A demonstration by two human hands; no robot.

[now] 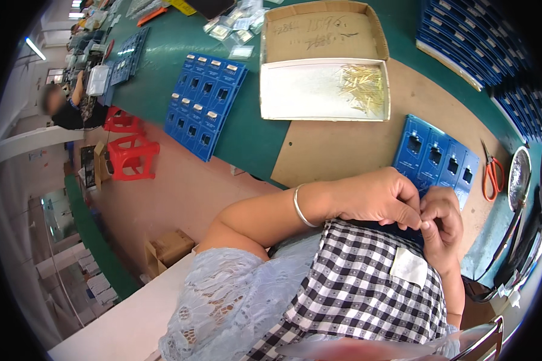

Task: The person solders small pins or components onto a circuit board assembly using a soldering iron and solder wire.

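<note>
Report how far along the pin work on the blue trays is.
Done: cannot tell; the blue tray by the hands shows no pins I can make out. In hand: left hand and right hand pinch something tiny together. Left: brass pins remain in the white box.

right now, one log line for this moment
left hand | pinching something tiny with right hand | over blue tray | scissors beside

Both hands meet over a blue tray (436, 157): the left hand (376, 197) and right hand (442, 224) pinch fingertips together, beside red scissors (492, 171) and a box of brass pins (361, 87).
</note>
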